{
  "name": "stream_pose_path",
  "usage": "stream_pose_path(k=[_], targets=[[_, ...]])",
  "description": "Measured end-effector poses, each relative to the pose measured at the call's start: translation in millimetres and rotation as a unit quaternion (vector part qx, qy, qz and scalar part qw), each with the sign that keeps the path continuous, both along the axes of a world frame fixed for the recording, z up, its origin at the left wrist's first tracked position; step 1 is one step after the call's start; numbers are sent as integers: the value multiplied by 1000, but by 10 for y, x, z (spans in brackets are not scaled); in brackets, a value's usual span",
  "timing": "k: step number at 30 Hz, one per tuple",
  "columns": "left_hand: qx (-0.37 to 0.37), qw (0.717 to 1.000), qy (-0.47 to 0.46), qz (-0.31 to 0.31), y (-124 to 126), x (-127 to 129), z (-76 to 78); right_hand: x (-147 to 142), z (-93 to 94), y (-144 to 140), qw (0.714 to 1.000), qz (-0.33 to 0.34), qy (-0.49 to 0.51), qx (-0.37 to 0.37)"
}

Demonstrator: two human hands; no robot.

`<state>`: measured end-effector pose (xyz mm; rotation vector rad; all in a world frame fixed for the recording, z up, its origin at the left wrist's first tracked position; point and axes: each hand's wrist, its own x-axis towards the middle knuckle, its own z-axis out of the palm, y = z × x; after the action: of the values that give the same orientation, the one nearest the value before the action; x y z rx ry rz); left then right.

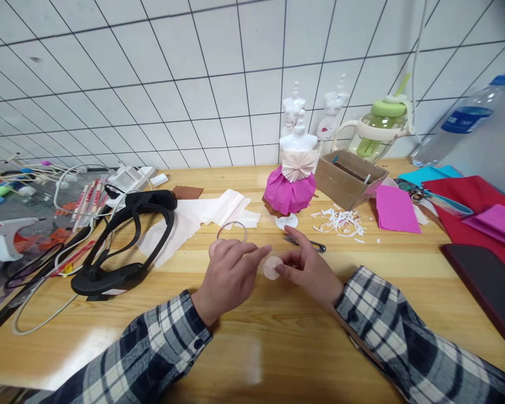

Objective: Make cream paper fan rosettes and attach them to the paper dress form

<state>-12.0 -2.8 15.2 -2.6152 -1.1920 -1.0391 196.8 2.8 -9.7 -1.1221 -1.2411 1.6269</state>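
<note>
Between the thumb and fingers of my right hand [309, 269] is a small pale pink paper circle [271, 268], pinched at its right edge. My left hand [231, 275] hovers just left of the circle, its index finger stretched toward it and the other fingers partly curled. I see nothing in the left hand. Behind it is a metal ring [244, 230]. Black-handled thread snips [317, 246] lie partly behind my right hand, near a white disc with small holes [287, 221]. Farther back stands a white mannequin figure [298, 141] in a magenta pleated paper skirt [289, 191] with a pale pink fan.
Paper scraps [340, 221] lie right of the figure, by a cardboard box [353, 177]. A black headset strap [134, 275] and pale paper [185, 224] are at left. Coloured paper [458, 193] and a dark phone [483, 286] are at right. A tiled wall [219, 73] closes the back.
</note>
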Motion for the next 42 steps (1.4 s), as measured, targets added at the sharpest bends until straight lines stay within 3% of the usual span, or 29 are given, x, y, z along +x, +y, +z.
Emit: stream_pose_path(k=[2, 6, 10, 14, 16, 18, 20, 23, 30, 42], targets=[[-125, 990, -71, -1, 11, 12, -13, 4, -6, -1, 999, -6, -25, 30], [-380, 911, -155, -33, 30, 73, -23, -9, 15, -16, 995, -2, -63, 71], [-460, 873, -163, 10, 38, 117, -45, -19, 40, -25, 992, 5, -94, 87], [-479, 860, -173, 0, 53, 116, -68, -9, 21, -19, 987, 17, -120, 101], [-471, 864, -177, 1, 61, 112, -73, 10, 6, -17, 978, -5, -143, 151], [-465, 867, -179, 15, 67, 113, -74, 41, 4, -21, 947, -45, -185, 259], [-465, 866, -184, 28, 72, 118, -71, 72, 16, -32, 896, -65, -231, 374], [-468, 863, -187, 33, 77, 129, -62, 89, 42, -56, 852, -40, -260, 453], [-476, 856, -199, 30, 66, 139, -63, 32, 12, -63, 868, -39, -257, 424], [-466, 859, -209, 24, 49, 152, -61, 49, -28, -41, 858, -43, -283, 427]])
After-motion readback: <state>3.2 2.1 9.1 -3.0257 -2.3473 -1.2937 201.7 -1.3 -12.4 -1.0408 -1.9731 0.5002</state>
